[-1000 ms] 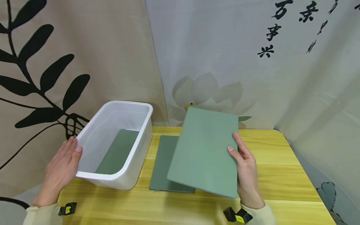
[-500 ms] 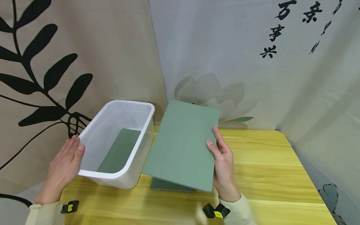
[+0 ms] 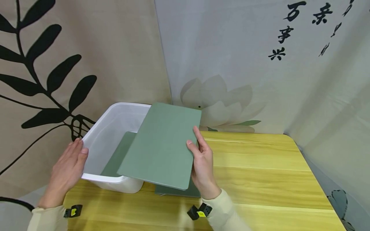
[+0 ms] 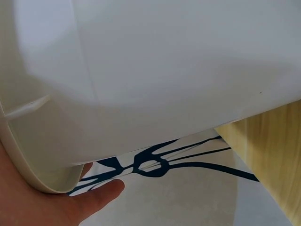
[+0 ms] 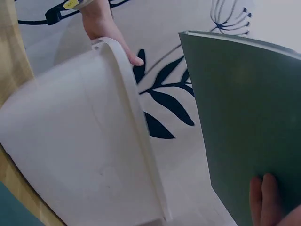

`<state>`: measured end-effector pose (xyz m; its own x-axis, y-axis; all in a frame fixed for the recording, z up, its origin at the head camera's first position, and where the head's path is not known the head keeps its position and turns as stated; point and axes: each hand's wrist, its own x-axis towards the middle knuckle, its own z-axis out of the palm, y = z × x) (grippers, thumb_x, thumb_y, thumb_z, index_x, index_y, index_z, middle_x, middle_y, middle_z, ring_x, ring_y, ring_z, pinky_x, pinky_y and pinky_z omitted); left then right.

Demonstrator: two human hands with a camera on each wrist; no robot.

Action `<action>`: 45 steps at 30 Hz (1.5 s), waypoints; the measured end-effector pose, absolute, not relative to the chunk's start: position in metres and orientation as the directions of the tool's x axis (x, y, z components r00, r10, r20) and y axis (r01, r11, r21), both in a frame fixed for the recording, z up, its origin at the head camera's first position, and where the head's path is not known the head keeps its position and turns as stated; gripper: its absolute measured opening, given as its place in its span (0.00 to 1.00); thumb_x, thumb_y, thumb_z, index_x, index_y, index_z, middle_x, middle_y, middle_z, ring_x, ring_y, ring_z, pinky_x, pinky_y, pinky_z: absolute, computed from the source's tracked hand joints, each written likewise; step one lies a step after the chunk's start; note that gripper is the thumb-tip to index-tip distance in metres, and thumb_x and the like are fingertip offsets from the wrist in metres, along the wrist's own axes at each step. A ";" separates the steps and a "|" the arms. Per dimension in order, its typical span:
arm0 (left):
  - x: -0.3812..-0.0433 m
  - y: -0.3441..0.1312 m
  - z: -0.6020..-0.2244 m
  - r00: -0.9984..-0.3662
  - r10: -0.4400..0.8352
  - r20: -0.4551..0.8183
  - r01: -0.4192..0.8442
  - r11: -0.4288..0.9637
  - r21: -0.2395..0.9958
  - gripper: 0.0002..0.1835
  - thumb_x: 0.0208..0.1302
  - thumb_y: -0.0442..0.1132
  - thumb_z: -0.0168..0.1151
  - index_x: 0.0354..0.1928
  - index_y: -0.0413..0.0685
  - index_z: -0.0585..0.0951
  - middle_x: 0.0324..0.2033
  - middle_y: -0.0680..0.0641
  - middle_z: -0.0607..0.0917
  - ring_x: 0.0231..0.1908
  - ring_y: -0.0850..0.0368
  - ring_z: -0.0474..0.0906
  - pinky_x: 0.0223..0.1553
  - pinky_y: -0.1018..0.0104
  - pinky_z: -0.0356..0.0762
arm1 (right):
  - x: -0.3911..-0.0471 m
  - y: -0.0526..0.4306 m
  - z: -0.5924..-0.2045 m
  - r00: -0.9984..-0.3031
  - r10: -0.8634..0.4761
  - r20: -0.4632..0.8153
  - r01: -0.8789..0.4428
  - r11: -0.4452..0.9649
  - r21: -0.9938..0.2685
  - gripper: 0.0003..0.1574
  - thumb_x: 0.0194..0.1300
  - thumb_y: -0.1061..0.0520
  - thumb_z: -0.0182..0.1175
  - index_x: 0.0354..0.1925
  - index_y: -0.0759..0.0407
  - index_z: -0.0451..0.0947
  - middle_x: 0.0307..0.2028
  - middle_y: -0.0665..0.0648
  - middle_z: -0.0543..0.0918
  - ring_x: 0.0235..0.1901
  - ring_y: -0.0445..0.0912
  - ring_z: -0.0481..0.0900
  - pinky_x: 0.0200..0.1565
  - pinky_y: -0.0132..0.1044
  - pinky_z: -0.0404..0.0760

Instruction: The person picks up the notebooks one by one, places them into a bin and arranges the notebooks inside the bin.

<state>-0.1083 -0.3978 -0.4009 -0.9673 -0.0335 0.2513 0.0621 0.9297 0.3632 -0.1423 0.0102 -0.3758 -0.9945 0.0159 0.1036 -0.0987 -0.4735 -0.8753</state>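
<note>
My right hand point(image 3: 203, 165) grips a thin green notebook point(image 3: 162, 144) by its right edge, thumb on top and fingers underneath. The notebook is tilted above the table, its left part over the right side of a white plastic bin point(image 3: 99, 177). In the right wrist view the held notebook point(image 5: 244, 108) is apart from the bin's rim point(image 5: 136, 113). My left hand point(image 3: 66, 171) rests against the bin's left rim with its fingers straight. Inside the bin lies another green notebook point(image 3: 122, 149), partly covered from view. A further green notebook point(image 3: 177, 191) lies on the table, mostly hidden beneath the held one.
The wooden table point(image 3: 260, 179) extends to the right, its right edge slanting away. Behind it hangs a pale curtain point(image 3: 231, 48) with black leaves and written characters. A dark cable point(image 3: 14, 200) runs at the lower left.
My right hand has carried the notebook leftward, from above the table notebook to partly over the bin. My left hand has stayed at the bin's rim.
</note>
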 end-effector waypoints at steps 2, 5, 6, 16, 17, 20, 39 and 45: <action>-0.108 -0.398 -0.401 -0.968 -0.033 0.251 0.063 0.929 0.364 0.37 0.86 0.53 0.25 0.77 0.25 0.51 0.78 0.27 0.49 0.78 0.28 0.40 0.78 0.40 0.32 | -0.144 0.000 -0.376 -0.994 -0.002 0.106 -0.093 -0.473 -0.876 0.37 0.75 0.63 0.57 0.78 0.54 0.63 0.79 0.44 0.60 0.81 0.43 0.43 0.80 0.48 0.42; -0.108 -0.398 -0.401 -0.967 -0.034 0.251 0.062 0.929 0.364 0.36 0.86 0.52 0.25 0.77 0.25 0.51 0.78 0.27 0.49 0.78 0.28 0.40 0.78 0.40 0.33 | -0.147 -0.014 -0.376 -0.994 -0.024 0.105 -0.084 -0.446 -0.891 0.37 0.75 0.62 0.58 0.78 0.52 0.63 0.79 0.44 0.58 0.81 0.45 0.41 0.80 0.49 0.43; -0.108 -0.398 -0.401 -0.968 -0.034 0.250 0.062 0.929 0.365 0.36 0.86 0.53 0.25 0.77 0.26 0.51 0.78 0.27 0.49 0.78 0.28 0.40 0.78 0.40 0.33 | -0.149 -0.018 -0.376 -0.994 -0.030 0.103 -0.080 -0.435 -0.897 0.37 0.75 0.62 0.58 0.78 0.51 0.63 0.79 0.44 0.58 0.81 0.45 0.41 0.79 0.47 0.46; -0.108 -0.397 -0.400 -0.967 -0.043 0.250 0.054 0.929 0.367 0.36 0.86 0.52 0.24 0.78 0.27 0.50 0.79 0.29 0.48 0.79 0.29 0.40 0.78 0.41 0.32 | -0.161 -0.056 -0.377 -0.995 -0.071 0.066 -0.033 -0.391 -0.920 0.39 0.74 0.62 0.57 0.78 0.46 0.63 0.79 0.45 0.60 0.10 0.37 0.54 0.17 0.24 0.61; -0.108 -0.397 -0.400 -0.968 -0.043 0.249 0.053 0.929 0.366 0.36 0.86 0.53 0.24 0.78 0.27 0.50 0.79 0.29 0.47 0.79 0.29 0.39 0.79 0.41 0.32 | -0.163 -0.059 -0.377 -0.995 -0.073 0.066 -0.033 -0.388 -0.921 0.39 0.74 0.62 0.57 0.79 0.47 0.63 0.79 0.45 0.60 0.10 0.37 0.55 0.18 0.24 0.62; -0.107 -0.396 -0.400 -0.969 -0.038 0.246 0.057 0.928 0.369 0.36 0.86 0.52 0.23 0.78 0.27 0.50 0.79 0.29 0.47 0.79 0.30 0.38 0.79 0.42 0.32 | -0.166 -0.070 -0.378 -0.995 -0.080 0.061 -0.026 -0.380 -0.925 0.40 0.74 0.64 0.56 0.79 0.49 0.61 0.79 0.46 0.60 0.12 0.37 0.56 0.21 0.25 0.64; -0.105 -0.395 -0.400 -0.970 -0.041 0.240 0.051 0.930 0.364 0.37 0.86 0.53 0.22 0.77 0.25 0.50 0.78 0.27 0.48 0.79 0.29 0.39 0.79 0.42 0.33 | -0.177 -0.113 -0.370 -0.989 -0.141 0.044 -0.017 -0.188 -0.982 0.41 0.72 0.64 0.54 0.80 0.56 0.58 0.80 0.54 0.58 0.55 0.40 0.74 0.48 0.32 0.79; -0.106 -0.395 -0.399 -0.969 -0.035 0.243 0.057 0.931 0.360 0.37 0.86 0.53 0.22 0.77 0.24 0.51 0.78 0.27 0.48 0.78 0.28 0.39 0.79 0.43 0.32 | -0.178 -0.120 -0.364 -0.980 -0.180 0.090 -0.071 -0.110 -0.991 0.42 0.71 0.66 0.54 0.80 0.63 0.55 0.79 0.63 0.57 0.76 0.49 0.57 0.72 0.41 0.65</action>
<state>-0.1059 -0.3948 -0.3991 -0.9694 -0.0348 0.2429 0.0568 0.9311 0.3603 -0.1783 -0.1202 -0.3644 -0.9795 -0.1802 0.0897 -0.0706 -0.1097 -0.9915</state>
